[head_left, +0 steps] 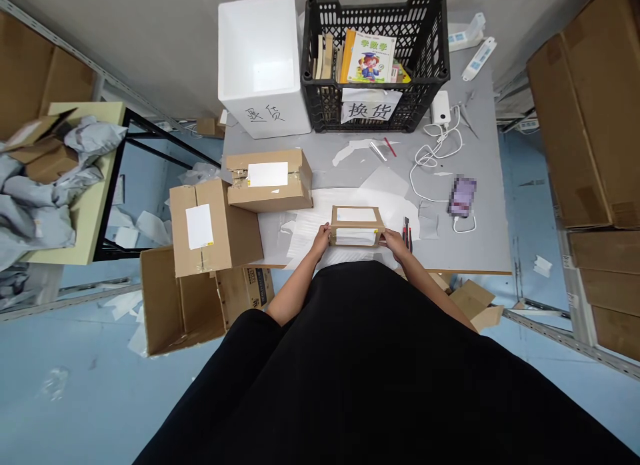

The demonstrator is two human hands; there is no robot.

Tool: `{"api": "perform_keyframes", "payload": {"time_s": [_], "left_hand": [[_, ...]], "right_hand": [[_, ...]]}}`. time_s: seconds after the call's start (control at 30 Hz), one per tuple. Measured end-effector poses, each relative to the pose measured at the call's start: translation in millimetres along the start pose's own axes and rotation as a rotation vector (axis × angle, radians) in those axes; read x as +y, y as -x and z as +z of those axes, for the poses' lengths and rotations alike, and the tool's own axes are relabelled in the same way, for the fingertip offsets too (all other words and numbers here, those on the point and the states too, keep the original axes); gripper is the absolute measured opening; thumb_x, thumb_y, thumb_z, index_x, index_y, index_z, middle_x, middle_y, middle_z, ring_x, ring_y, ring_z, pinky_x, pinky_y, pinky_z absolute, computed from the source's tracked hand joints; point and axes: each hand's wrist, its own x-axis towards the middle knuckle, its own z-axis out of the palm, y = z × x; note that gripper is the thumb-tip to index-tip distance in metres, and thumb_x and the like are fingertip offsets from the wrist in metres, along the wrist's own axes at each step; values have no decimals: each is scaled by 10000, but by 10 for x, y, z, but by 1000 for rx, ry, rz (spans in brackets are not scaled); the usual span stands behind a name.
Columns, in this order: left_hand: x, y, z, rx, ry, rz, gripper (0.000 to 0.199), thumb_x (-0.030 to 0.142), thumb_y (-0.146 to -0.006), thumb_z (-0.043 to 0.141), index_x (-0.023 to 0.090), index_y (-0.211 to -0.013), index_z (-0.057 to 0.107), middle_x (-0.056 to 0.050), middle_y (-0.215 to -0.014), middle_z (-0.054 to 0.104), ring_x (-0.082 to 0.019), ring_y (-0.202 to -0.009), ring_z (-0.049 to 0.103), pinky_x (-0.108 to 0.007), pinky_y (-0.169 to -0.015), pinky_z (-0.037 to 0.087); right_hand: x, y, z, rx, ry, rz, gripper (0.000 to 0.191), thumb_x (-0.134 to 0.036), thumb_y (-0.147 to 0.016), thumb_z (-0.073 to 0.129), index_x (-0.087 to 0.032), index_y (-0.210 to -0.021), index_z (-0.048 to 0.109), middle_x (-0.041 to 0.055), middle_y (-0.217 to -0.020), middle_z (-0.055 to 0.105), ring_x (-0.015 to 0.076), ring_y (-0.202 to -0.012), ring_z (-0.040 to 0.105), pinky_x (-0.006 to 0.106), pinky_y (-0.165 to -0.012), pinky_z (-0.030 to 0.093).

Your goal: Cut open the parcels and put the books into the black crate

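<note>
A small cardboard box (356,226) with white labels on its top and front is held at the table's front edge. My left hand (323,240) grips its left end, fingers closed on the cardboard. At the opposite end my right hand (394,242) is closed on the box's corner. White foam sheeting (306,235) lies spread under and around the box. Just right of my right hand rests a red and black box cutter (407,233). Both hands' fingertips are partly hidden by the box.
Two labelled cardboard boxes, one nearer (216,228) and one behind (270,180), stand left. At the back are a white foam bin (263,112) and a black crate (375,85) with books. A phone (463,196) on a white cable lies right. An open carton (183,305) sits below left.
</note>
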Motion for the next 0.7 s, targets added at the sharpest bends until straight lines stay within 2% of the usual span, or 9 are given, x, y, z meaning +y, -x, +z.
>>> {"api": "perform_keyframes", "payload": {"time_s": [0.1, 0.17, 0.23, 0.33, 0.43, 0.57, 0.7], "left_hand": [[138, -3, -1, 13, 41, 42, 123, 334, -947, 470, 233, -978, 533, -54, -1619, 369, -189, -1389, 476, -344, -1056, 456], [217, 0, 16, 38, 35, 79, 107, 300, -952, 468, 243, -1023, 524, -48, -1634, 342, -187, -1435, 424, -355, -1096, 420], [278, 6, 45, 58, 11, 123, 214, 256, -948, 461, 264, -1154, 520, -35, -1636, 337, -184, -1470, 374, -356, -1124, 390], [326, 18, 90, 22, 26, 186, 456, 227, -934, 437, 295, -1384, 457, -3, -1626, 350, -185, -1498, 325, -334, -1158, 352], [336, 30, 109, -40, 77, 189, 527, 234, -924, 419, 288, -1448, 452, -5, -1569, 439, -203, -1455, 394, -334, -1158, 360], [343, 40, 88, -49, 95, 99, 523, 258, -921, 418, 252, -1442, 468, -46, -1471, 545, -204, -1311, 545, -336, -1071, 449], [355, 14, 67, -28, 45, 18, 542, 292, -926, 415, 306, -1466, 455, -14, -1456, 567, -183, -1200, 613, -306, -969, 506]], "right_hand": [[-87, 8, 11, 27, -6, -31, 196, -300, -814, 551, -191, -773, 709, 62, -813, 743, 202, -831, 697, 344, -814, 590], [-121, -2, 20, 57, -2, -41, 187, -277, -803, 539, -192, -731, 689, 58, -749, 723, 201, -777, 688, 351, -795, 594], [-142, -26, 22, 107, 29, -35, 176, -261, -788, 539, -195, -690, 669, 53, -669, 688, 205, -720, 675, 366, -766, 597], [-178, -83, 2, 193, 133, -8, 184, -268, -770, 576, -207, -605, 628, 52, -564, 617, 232, -654, 662, 397, -721, 598], [-239, -154, -27, 225, 213, 23, 247, -318, -772, 633, -219, -550, 590, 65, -528, 580, 262, -627, 664, 420, -700, 593], [-296, -243, -20, 249, 278, 41, 304, -382, -771, 665, -226, -531, 562, 74, -535, 583, 244, -581, 644, 406, -677, 580], [-233, -252, 62, 193, 183, 79, 245, -361, -768, 630, -227, -572, 571, 64, -566, 611, 211, -610, 635, 367, -694, 574]]}}
